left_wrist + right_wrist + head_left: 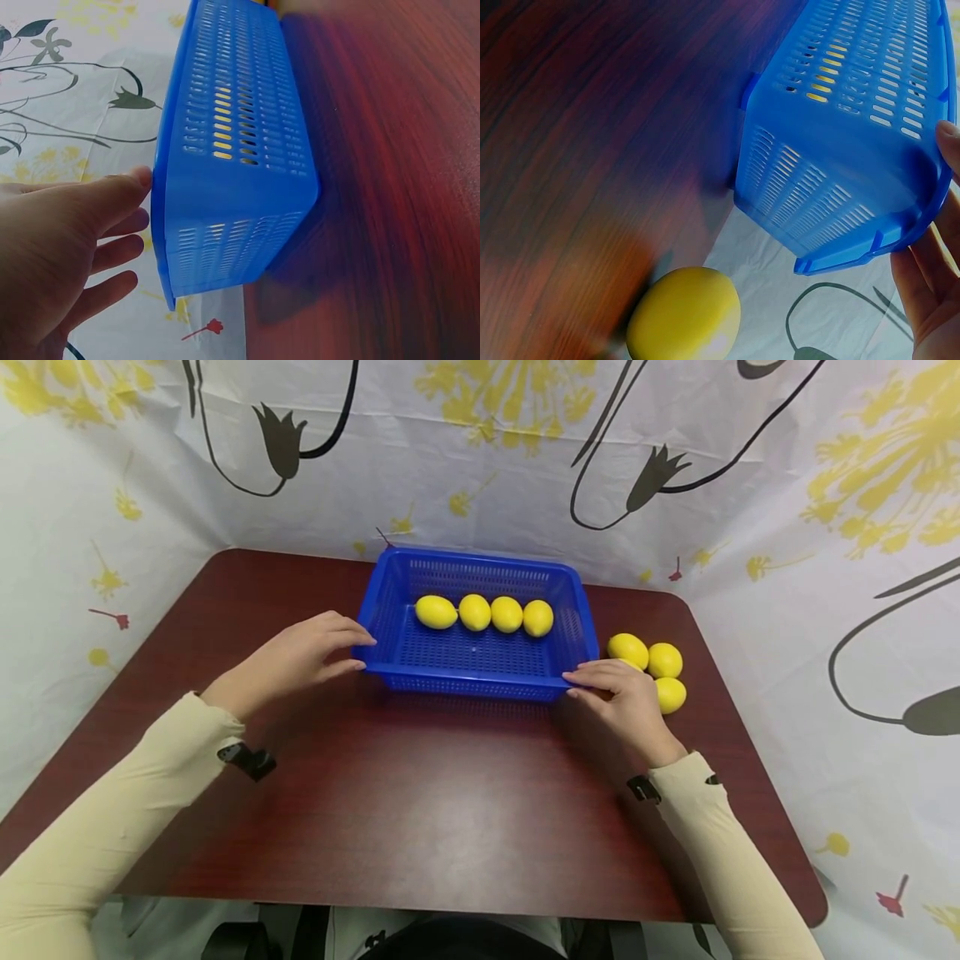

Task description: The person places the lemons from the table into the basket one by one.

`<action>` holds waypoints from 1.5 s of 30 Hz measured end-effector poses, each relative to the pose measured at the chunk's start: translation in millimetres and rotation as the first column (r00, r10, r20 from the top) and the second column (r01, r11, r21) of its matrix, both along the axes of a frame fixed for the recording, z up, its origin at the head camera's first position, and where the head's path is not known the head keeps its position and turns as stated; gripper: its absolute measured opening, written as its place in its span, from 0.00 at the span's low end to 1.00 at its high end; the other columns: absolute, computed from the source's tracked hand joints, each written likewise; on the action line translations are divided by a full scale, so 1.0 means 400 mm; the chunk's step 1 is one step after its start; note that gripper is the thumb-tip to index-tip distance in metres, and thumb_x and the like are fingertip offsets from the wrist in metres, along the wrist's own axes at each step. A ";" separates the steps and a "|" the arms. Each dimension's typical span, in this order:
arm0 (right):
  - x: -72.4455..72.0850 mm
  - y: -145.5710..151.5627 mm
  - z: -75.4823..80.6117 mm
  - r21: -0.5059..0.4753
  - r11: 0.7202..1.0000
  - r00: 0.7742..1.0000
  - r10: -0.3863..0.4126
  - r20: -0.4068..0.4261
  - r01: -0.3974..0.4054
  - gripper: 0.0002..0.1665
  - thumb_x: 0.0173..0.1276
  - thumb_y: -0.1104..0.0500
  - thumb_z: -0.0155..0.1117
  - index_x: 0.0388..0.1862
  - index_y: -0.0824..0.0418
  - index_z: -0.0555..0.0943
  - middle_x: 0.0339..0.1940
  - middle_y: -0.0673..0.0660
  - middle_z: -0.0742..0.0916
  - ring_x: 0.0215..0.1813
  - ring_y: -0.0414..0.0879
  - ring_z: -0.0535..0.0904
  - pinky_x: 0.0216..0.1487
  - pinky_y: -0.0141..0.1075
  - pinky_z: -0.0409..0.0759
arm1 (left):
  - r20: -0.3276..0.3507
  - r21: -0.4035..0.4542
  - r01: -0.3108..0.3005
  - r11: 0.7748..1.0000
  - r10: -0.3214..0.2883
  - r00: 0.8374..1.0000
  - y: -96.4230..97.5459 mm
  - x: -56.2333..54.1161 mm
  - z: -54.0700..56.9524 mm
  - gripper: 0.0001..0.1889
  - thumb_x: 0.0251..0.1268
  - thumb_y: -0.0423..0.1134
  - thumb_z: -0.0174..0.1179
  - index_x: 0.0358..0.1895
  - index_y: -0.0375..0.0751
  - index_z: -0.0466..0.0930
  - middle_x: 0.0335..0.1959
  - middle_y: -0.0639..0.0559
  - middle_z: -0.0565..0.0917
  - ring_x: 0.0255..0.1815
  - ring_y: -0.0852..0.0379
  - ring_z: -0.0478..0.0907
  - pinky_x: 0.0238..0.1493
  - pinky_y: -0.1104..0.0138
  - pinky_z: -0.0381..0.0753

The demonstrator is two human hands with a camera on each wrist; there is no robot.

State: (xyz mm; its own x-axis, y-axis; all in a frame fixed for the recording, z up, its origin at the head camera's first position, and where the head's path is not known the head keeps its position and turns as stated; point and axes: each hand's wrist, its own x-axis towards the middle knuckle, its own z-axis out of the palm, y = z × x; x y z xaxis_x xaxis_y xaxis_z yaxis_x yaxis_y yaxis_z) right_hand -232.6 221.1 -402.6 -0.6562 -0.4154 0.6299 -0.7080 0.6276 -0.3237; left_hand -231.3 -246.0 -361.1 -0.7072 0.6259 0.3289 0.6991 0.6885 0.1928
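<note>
A blue perforated plastic basket (480, 683) sits on the table with several yellow lemons (474, 612) in a row inside. My left hand (311, 647) is at its near left corner, fingers loosely extended. In the left wrist view the thumb (139, 178) touches the rim, while the other fingers lie beside it. At the near right corner my right hand (622, 693) holds the rim between thumb and fingers, as the right wrist view of the basket (840, 150) also shows. Loose lemons (665, 660) lie just beyond this hand, partly hidden by it.
The dark red-brown wooden table (450, 810) has rounded corners. A white cloth with flower prints (480, 468) hangs behind and along both sides of it. One loose lemon (684, 315) lies close to the basket's right side, near the table edge.
</note>
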 end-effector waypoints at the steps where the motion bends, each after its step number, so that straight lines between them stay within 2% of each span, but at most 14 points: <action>1: 0.000 0.000 0.000 0.000 1.000 1.000 0.001 0.000 -0.001 0.18 0.49 0.64 0.81 0.42 0.54 0.91 0.40 0.57 0.92 0.48 0.51 0.86 0.59 0.20 0.72 | -0.015 -0.002 0.001 1.000 -0.001 1.000 0.001 0.002 0.000 0.17 0.58 0.40 0.71 0.51 0.40 0.85 0.49 0.48 0.86 0.52 0.50 0.78 0.54 0.55 0.81; 4: -0.001 0.000 0.000 0.001 1.000 1.000 0.001 0.003 -0.001 0.18 0.49 0.64 0.81 0.42 0.54 0.91 0.40 0.56 0.92 0.48 0.51 0.86 0.60 0.19 0.72 | -0.054 -0.005 0.003 1.000 -0.004 0.999 0.001 0.009 -0.001 0.16 0.57 0.41 0.72 0.49 0.43 0.86 0.47 0.50 0.87 0.50 0.53 0.79 0.51 0.56 0.82; 10: -0.001 0.000 0.002 0.008 1.000 1.000 -0.003 0.009 0.003 0.18 0.50 0.63 0.80 0.42 0.53 0.91 0.40 0.56 0.92 0.48 0.50 0.86 0.60 0.20 0.72 | -0.070 -0.009 0.005 1.000 -0.005 0.998 0.002 0.014 -0.010 0.15 0.56 0.42 0.73 0.47 0.43 0.87 0.45 0.50 0.88 0.48 0.53 0.80 0.46 0.57 0.84; 19: 0.001 -0.001 0.003 0.018 1.000 1.000 -0.004 0.010 0.004 0.18 0.50 0.63 0.80 0.43 0.53 0.91 0.40 0.56 0.92 0.48 0.50 0.86 0.60 0.20 0.73 | -0.129 0.002 -0.007 1.000 0.007 0.992 0.009 0.021 -0.027 0.14 0.56 0.45 0.73 0.45 0.46 0.88 0.43 0.52 0.88 0.46 0.55 0.79 0.43 0.59 0.84; 24: 0.003 -0.003 0.010 0.030 0.999 1.000 -0.012 0.017 0.012 0.18 0.50 0.62 0.80 0.43 0.54 0.91 0.41 0.56 0.92 0.49 0.49 0.86 0.59 0.26 0.76 | -0.149 -0.016 -0.022 1.000 0.020 0.989 0.014 0.020 -0.030 0.13 0.56 0.45 0.73 0.44 0.46 0.89 0.40 0.53 0.89 0.43 0.56 0.78 0.39 0.61 0.83; 31: 0.008 -0.002 0.017 0.073 0.997 0.998 -0.030 0.051 0.027 0.18 0.52 0.60 0.80 0.44 0.52 0.90 0.42 0.54 0.92 0.50 0.48 0.86 0.57 0.42 0.80 | -0.138 -0.021 -0.035 0.999 0.032 0.990 0.024 0.022 -0.027 0.12 0.56 0.44 0.73 0.43 0.46 0.89 0.39 0.53 0.89 0.41 0.55 0.77 0.38 0.61 0.82; 35: 0.010 0.002 0.025 0.117 0.993 0.996 -0.043 0.084 0.033 0.18 0.54 0.59 0.79 0.46 0.51 0.90 0.43 0.54 0.92 0.50 0.48 0.85 0.55 0.45 0.81 | -0.140 -0.024 -0.037 0.999 0.034 0.990 0.028 0.024 -0.026 0.12 0.57 0.43 0.73 0.43 0.45 0.89 0.38 0.53 0.89 0.40 0.55 0.77 0.38 0.61 0.81; 41: 0.009 0.009 0.050 0.203 0.979 0.985 -0.041 0.165 0.007 0.21 0.57 0.57 0.77 0.51 0.50 0.88 0.47 0.52 0.91 0.52 0.47 0.84 0.55 0.44 0.82 | -0.135 -0.029 -0.038 0.999 0.033 0.990 0.028 0.024 -0.024 0.11 0.57 0.43 0.72 0.42 0.45 0.89 0.37 0.53 0.89 0.40 0.55 0.77 0.38 0.61 0.81; 45: 0.002 0.017 0.072 0.200 0.980 0.974 -0.027 0.226 -0.019 0.24 0.57 0.58 0.77 0.54 0.50 0.86 0.49 0.50 0.90 0.53 0.44 0.85 0.55 0.34 0.81 | -0.139 -0.026 -0.031 0.999 0.027 0.990 0.026 0.022 -0.022 0.11 0.56 0.42 0.73 0.42 0.45 0.89 0.37 0.53 0.89 0.39 0.55 0.76 0.38 0.61 0.80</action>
